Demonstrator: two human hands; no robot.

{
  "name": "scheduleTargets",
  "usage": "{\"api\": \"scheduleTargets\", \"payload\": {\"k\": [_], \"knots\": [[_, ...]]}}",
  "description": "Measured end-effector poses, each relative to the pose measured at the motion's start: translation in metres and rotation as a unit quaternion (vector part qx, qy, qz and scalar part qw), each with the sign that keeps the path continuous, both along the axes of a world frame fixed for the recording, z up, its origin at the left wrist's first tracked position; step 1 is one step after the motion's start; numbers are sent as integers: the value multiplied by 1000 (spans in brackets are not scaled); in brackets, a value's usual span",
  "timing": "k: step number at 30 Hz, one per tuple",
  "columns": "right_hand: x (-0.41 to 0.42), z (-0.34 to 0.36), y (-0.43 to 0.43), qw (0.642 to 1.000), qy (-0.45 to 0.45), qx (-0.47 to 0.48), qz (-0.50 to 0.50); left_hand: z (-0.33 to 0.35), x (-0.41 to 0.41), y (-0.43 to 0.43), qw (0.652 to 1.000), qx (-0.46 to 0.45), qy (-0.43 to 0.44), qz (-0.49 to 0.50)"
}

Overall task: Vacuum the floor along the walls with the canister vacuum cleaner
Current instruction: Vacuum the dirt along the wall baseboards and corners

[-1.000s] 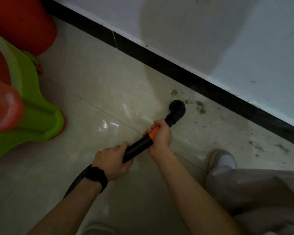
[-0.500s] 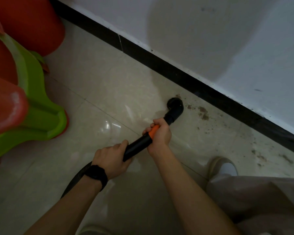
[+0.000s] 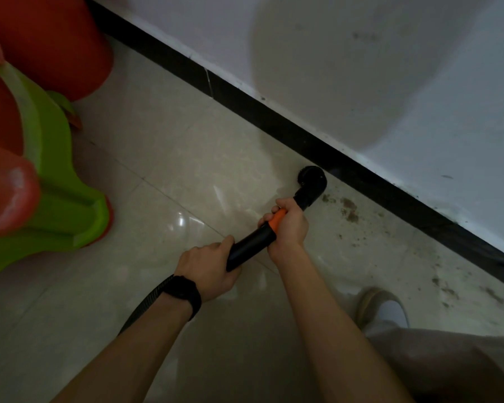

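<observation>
A black vacuum wand [image 3: 250, 247] with an orange collar [image 3: 276, 219] ends in a round black brush nozzle [image 3: 311, 183] set on the pale tiled floor [image 3: 186, 158], close to the black skirting [image 3: 370, 175]. My right hand [image 3: 288, 225] grips the wand at the orange collar, just behind the nozzle. My left hand [image 3: 207, 269], with a black watch on the wrist, holds the wand's rear end where the ribbed hose [image 3: 146, 301] runs off under my forearm. Brown dirt specks [image 3: 348, 210] lie on the floor to the right of the nozzle, along the skirting.
Stacked green and red plastic stools [image 3: 50, 175] stand at the left, with a red tub [image 3: 47, 39] behind them near the wall. My shoe [image 3: 381, 306] and trouser leg are at the lower right. A white wall [image 3: 361, 68] rises above the skirting.
The nozzle has slid up and to the left along the floor toward the skirting, leaving the dirt patch to its right. Both hands kept their grip on the wand.
</observation>
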State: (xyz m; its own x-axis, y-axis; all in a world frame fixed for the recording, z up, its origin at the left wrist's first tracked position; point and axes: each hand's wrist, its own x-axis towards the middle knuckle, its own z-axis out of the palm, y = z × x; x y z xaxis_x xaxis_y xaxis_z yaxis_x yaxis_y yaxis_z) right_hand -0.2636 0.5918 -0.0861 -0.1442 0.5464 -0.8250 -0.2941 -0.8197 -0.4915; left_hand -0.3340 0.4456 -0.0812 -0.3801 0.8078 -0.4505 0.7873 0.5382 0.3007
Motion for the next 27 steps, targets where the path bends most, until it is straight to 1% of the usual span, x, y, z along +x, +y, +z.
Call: {"api": "scheduleTargets", "payload": {"k": [6, 12, 15, 19, 22, 27], "knots": [[-12, -4, 15, 1000, 11, 6, 24, -2, -1, 11, 999, 12, 2, 38], [-50, 1, 14, 995, 12, 20, 93, -1, -27, 5, 987, 22, -53, 147], [-59, 5, 6, 992, 11, 15, 121, 2, -38, -5, 983, 22, -73, 169], [-48, 4, -14, 996, -12, 8, 92, -1, -39, -21, 990, 6, -74, 120], [-24, 1, -31, 999, -39, -4, 33, -5, -31, -31, 997, -11, -63, 44], [16, 0, -51, 994, -88, -21, -60, -9, -9, -42, 995, -15, -83, -45]]}}
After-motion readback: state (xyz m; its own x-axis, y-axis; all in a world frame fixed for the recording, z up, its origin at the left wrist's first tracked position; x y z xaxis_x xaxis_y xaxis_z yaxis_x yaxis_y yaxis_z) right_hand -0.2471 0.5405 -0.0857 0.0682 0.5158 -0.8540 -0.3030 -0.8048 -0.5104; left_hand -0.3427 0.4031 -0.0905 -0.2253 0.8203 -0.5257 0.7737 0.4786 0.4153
